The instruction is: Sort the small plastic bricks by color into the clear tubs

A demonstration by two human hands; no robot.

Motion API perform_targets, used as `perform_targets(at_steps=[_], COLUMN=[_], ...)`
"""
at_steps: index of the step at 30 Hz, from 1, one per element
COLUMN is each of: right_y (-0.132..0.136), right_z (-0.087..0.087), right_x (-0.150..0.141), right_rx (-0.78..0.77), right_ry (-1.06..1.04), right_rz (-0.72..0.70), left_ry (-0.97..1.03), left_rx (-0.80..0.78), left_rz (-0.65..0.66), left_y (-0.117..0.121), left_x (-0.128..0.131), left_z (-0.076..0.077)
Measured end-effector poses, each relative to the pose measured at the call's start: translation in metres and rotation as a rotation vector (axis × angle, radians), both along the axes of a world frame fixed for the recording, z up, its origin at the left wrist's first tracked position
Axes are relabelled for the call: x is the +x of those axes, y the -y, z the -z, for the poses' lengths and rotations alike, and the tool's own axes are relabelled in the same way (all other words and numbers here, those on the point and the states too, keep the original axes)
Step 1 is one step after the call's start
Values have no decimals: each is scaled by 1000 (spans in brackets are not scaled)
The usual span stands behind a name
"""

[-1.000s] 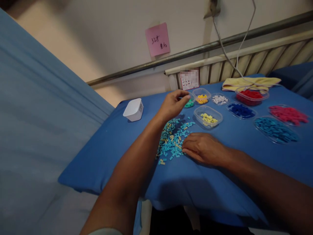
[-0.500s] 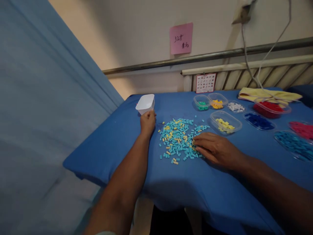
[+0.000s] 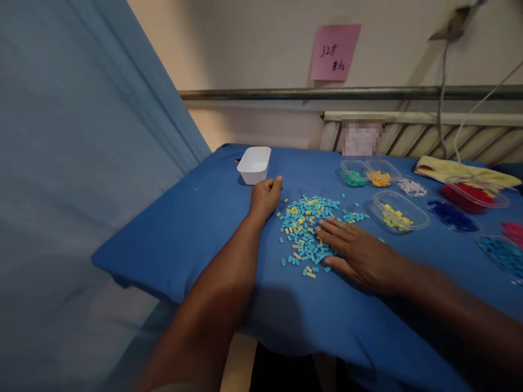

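A loose pile of small turquoise and pale yellow pieces (image 3: 304, 218) is spread on the blue-covered table (image 3: 196, 234). My right hand (image 3: 355, 247) lies flat over the pile's right side, fingers stretched out and palm down, covering some pieces. My left hand (image 3: 265, 198) is closed with its fingers curled, just left of the pile. Whether anything is inside it is hidden. Right behind that hand stands a white rectangular tub (image 3: 254, 166), its visible inside bare.
Clear tubs at right hold green pieces (image 3: 353, 178), orange pieces (image 3: 379, 178), yellow pieces (image 3: 396, 218), white pieces (image 3: 412, 188), and red, dark blue, pink and turquoise ones. A yellow cloth (image 3: 449, 169) lies behind them. A blue curtain (image 3: 81, 163) hangs at left.
My right hand has flattened and spread its fingers over the pile. My left hand has shifted slightly right, away from the white tub. The view has turned a little left.
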State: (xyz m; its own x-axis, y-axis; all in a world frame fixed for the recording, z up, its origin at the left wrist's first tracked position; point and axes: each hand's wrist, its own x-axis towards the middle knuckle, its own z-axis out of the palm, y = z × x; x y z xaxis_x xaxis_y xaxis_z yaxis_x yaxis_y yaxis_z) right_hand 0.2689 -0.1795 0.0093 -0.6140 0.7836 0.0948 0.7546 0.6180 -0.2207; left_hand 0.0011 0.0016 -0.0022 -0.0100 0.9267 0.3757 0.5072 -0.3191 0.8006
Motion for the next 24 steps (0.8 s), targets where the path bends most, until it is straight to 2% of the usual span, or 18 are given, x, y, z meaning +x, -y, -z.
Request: perform_targets(at_steps=[3, 6, 10, 15, 18, 24], right_y=[20, 21, -7, -46, -53, -51], right_z=[-4, -14, -26, -27, -26, -25], right_x=[23, 27, 4, -39, -50, -51], right_rx=[35, 84, 94, 24, -23, -21], right_ry=[11, -27, -98, -58, -17, 3], right_rz=[3, -36, -9, 77, 91, 110], left_ry=[-25, -29, -25, -29, -30, -51], left_rx=[-18, -21, -10, -6, -8, -2], left_rz=[0, -2, 9, 20, 22, 15], left_y=[-1, -2, -1, -1, -2, -2], left_x=[2, 3, 3, 1, 1, 3], left_z=[0, 0, 1, 3, 4, 5])
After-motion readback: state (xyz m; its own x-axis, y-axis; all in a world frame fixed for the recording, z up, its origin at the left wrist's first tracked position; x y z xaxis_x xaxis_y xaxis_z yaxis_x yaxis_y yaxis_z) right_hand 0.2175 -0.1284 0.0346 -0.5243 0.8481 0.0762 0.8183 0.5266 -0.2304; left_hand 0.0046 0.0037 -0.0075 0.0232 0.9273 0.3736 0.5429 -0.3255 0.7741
